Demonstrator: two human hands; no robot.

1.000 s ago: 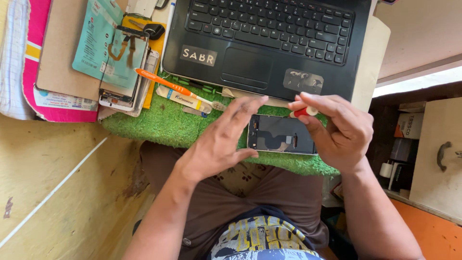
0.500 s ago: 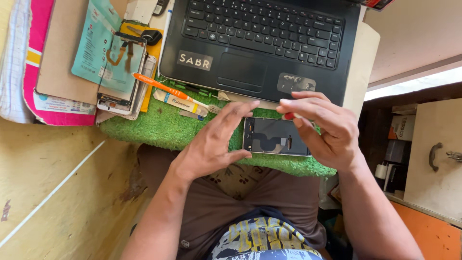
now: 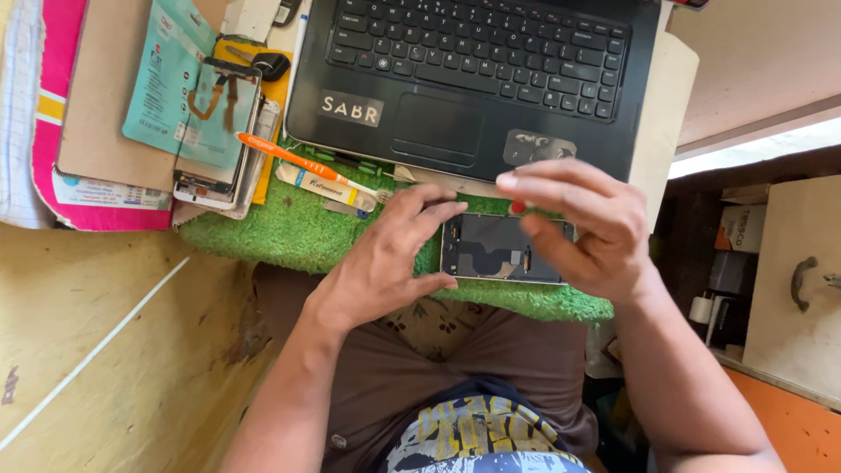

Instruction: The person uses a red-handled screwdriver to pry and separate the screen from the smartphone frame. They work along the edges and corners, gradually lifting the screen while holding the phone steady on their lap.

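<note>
phone (image 3: 504, 249) with its back off lies flat on the green mat (image 3: 289, 232), just in front of the laptop (image 3: 477, 83). our left hand (image 3: 385, 263) grips its left end, fingers clamped on the edges. our right hand (image 3: 578, 223) pinches a small red-tipped tool (image 3: 518, 208) over it. toothbrush (image 3: 302, 162) lies to the left.

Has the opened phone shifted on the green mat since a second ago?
Cannot tell. The opened phone lies just below the laptop edge in every picture; only the camera clearly moves.
</note>
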